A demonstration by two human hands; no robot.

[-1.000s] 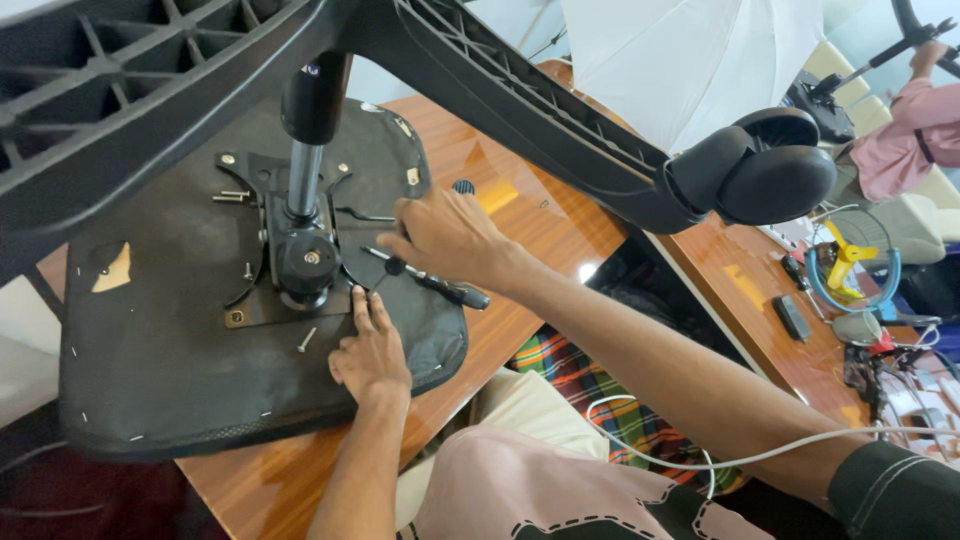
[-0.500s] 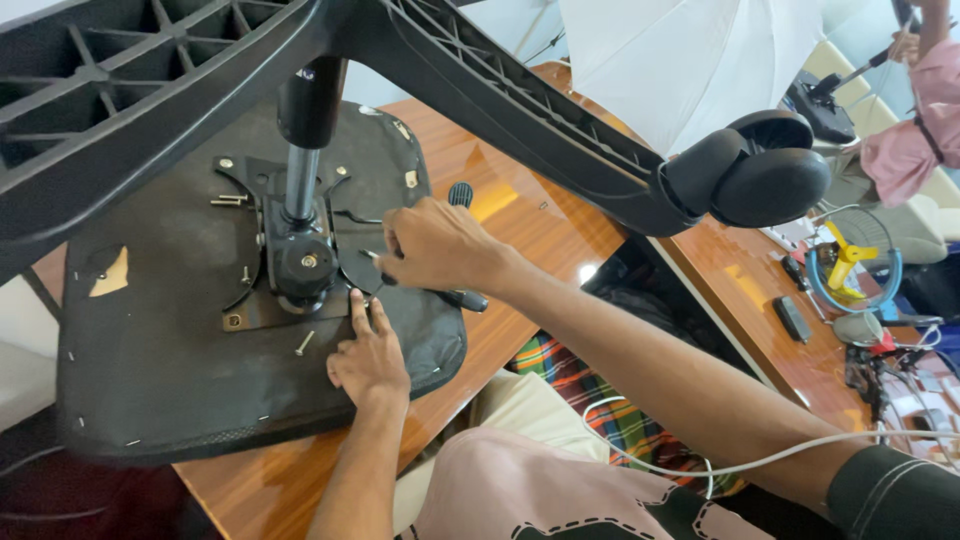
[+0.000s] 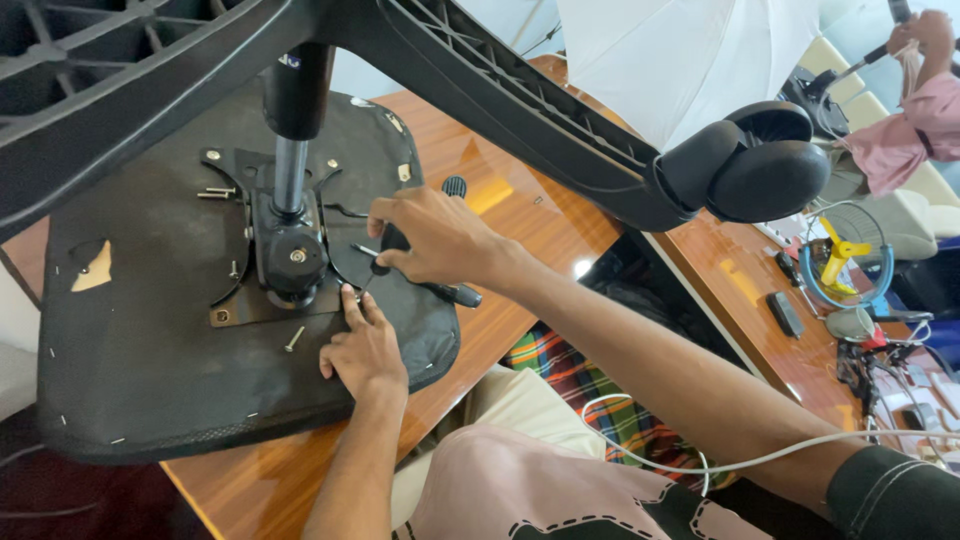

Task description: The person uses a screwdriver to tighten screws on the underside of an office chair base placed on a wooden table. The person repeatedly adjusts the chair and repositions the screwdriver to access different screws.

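The left hand point(image 3: 365, 350) lies flat, fingers released, on the black fabric underside of the upturned chair seat point(image 3: 130, 340), near its edge closest to the person. Just beyond it, the right hand point(image 3: 435, 240) grasps a black-handled screwdriver point(image 3: 452, 293). The tool's long axis runs from the seat's right edge leftward, its tip directed at the black metal mounting plate point(image 3: 235, 300) around the chrome centre column point(image 3: 288, 175). A loose screw point(image 3: 294, 338) lies left of the left hand.

White umbrella point(image 3: 690, 60), small fan point(image 3: 845, 265), wooden table point(image 3: 500, 200)
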